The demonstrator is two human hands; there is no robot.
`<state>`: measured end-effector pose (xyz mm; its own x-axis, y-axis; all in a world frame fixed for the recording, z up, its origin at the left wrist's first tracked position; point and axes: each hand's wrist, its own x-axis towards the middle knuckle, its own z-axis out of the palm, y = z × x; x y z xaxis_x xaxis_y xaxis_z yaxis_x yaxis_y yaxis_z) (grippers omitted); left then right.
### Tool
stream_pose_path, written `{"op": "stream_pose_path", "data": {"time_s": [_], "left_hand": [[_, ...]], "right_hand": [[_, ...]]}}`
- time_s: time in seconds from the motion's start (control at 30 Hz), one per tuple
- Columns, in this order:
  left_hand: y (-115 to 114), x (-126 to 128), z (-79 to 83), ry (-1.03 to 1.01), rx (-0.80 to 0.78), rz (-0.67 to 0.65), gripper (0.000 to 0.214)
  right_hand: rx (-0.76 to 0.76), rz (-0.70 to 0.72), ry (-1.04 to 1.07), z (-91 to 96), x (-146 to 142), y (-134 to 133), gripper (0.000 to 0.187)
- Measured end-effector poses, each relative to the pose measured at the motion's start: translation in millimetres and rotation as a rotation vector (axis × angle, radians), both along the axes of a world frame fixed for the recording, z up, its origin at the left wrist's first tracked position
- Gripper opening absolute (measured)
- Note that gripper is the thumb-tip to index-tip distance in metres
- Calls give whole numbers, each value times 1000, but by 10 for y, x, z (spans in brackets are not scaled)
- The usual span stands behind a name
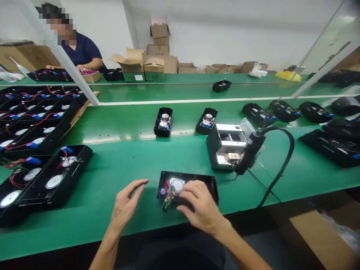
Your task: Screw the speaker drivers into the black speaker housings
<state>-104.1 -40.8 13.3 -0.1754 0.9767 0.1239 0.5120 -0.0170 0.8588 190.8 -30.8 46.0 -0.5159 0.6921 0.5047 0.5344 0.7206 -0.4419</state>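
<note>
A black speaker housing lies lengthwise in front of me on the green bench. In it are a round silver-white speaker, red wires and a small blue part. A green circuit board hangs over its near edge, tied to the wires. My right hand is over the housing's middle, fingers bent and thumb apart, with nothing visible between them. It hides part of the housing. To the left of the housing, my left hand hovers with thumb and forefinger stretched out, touching nothing.
A black electric screwdriver leans by a metal screw feeder, its cable curving right. More housings stand at left. Two others lie on the far belt; several sit at right. A co-worker works behind a white post.
</note>
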Motion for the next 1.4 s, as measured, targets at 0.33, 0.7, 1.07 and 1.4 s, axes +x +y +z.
{"op": "stream_pose_path", "data": {"time_s": [0.33, 0.7, 1.07, 1.4], "left_hand": [[206, 633, -357, -217, -29, -273, 46], [-358, 644, 27, 260, 87, -384, 68], [-195, 811, 181, 629, 267, -568, 32], [-192, 852, 87, 534, 261, -559, 22]], "right_hand": [[-140, -38, 294, 72, -50, 224, 21], [47, 148, -548, 348, 283, -27, 27], [-206, 280, -743, 351, 126, 21, 17], [-398, 378, -689, 352, 189, 155, 27]]}}
